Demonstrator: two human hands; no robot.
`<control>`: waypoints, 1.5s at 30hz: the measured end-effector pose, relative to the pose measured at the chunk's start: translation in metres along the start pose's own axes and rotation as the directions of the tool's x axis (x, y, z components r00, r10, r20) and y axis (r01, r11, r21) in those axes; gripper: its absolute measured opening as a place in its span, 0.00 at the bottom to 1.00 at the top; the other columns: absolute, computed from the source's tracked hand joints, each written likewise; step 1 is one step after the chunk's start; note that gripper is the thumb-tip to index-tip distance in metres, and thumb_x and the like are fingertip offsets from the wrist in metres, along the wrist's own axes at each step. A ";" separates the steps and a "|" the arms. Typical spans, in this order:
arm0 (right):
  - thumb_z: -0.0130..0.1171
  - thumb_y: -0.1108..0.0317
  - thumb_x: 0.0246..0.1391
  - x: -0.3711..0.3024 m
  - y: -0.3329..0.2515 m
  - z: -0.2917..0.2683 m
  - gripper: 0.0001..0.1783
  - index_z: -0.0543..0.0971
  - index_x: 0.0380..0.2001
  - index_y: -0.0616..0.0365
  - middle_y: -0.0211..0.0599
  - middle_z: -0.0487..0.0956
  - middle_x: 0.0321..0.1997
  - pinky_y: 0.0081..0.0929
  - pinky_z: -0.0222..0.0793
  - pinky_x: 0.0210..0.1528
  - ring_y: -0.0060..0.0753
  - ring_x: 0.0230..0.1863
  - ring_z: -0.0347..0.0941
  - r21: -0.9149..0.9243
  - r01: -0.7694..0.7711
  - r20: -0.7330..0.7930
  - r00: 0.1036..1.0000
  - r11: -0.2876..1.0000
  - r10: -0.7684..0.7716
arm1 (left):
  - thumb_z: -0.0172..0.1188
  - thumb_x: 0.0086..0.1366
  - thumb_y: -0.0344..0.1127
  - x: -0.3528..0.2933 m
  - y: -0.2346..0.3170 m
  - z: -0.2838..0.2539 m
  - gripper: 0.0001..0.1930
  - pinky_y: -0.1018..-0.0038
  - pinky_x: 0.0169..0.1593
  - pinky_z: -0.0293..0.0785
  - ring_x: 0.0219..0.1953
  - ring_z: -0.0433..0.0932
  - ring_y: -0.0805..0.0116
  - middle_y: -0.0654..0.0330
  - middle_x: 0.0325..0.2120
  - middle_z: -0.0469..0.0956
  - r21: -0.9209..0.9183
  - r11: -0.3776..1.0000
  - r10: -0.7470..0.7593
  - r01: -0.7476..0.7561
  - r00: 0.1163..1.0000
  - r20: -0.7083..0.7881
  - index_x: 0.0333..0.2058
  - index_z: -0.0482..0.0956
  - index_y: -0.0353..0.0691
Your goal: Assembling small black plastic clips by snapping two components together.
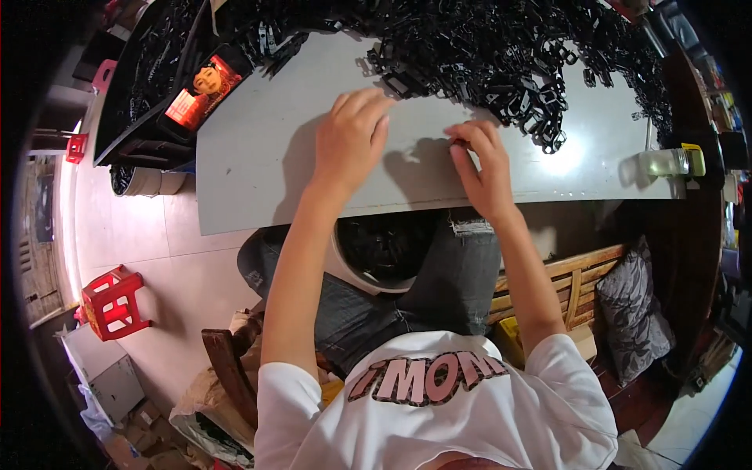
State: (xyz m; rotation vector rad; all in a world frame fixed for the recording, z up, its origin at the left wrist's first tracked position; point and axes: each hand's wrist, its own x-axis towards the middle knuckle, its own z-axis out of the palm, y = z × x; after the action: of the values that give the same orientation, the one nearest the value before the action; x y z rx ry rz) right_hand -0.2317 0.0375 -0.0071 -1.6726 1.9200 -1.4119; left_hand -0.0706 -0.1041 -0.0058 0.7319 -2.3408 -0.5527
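My left hand is over the grey tabletop, its fingers bent and stretched toward the near edge of a heap of black clip-like plastic parts. Thumb and forefinger are apart there, and I see nothing between them. My right hand hovers to the right, just short of the heap. Its thumb and fingers pinch a small dark piece, mostly hidden by the fingers. Both hands cast shadows on the table.
A phone with a lit screen leans against a black bin on the left. A jar stands at the table's right end. Between my legs sits a round tub of black parts. A red stool is on the floor.
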 end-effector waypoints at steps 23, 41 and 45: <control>0.57 0.73 0.45 0.076 -0.001 0.071 0.15 0.74 0.40 0.59 0.39 0.71 0.43 0.35 0.70 0.40 0.42 0.43 0.69 -0.517 0.264 0.228 0.959 0.814 -0.166 | 0.60 0.57 0.48 0.083 -0.119 -0.006 0.23 0.52 0.56 0.62 0.57 0.57 0.40 0.51 0.61 0.55 0.534 0.760 -0.225 0.371 0.920 -0.320 0.51 0.73 0.52; 0.54 0.82 0.50 0.041 -0.004 0.012 0.18 0.74 0.46 0.60 0.35 0.75 0.34 0.21 0.70 0.39 0.31 0.35 0.74 -0.083 -0.029 -0.011 1.000 0.996 0.028 | 0.66 0.52 0.39 -0.012 -0.034 -0.012 0.17 0.52 0.55 0.62 0.55 0.61 0.46 0.56 0.54 0.64 0.340 0.934 -0.098 0.114 0.993 -0.066 0.41 0.76 0.48; 0.56 0.81 0.53 0.008 0.035 -0.017 0.13 0.74 0.43 0.64 0.29 0.74 0.32 0.16 0.70 0.36 0.18 0.35 0.72 0.248 -0.287 -0.210 0.916 0.925 0.341 | 0.66 0.53 0.40 -0.020 -0.026 -0.012 0.15 0.51 0.59 0.58 0.59 0.57 0.47 0.52 0.55 0.62 0.310 0.946 -0.066 0.096 0.992 -0.106 0.40 0.76 0.48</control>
State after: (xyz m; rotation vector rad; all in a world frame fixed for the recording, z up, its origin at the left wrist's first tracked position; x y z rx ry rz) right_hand -0.2682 0.0352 -0.0223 -1.0715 1.9700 -1.6837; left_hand -0.0400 -0.1137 -0.0200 0.9816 -2.3439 -0.1717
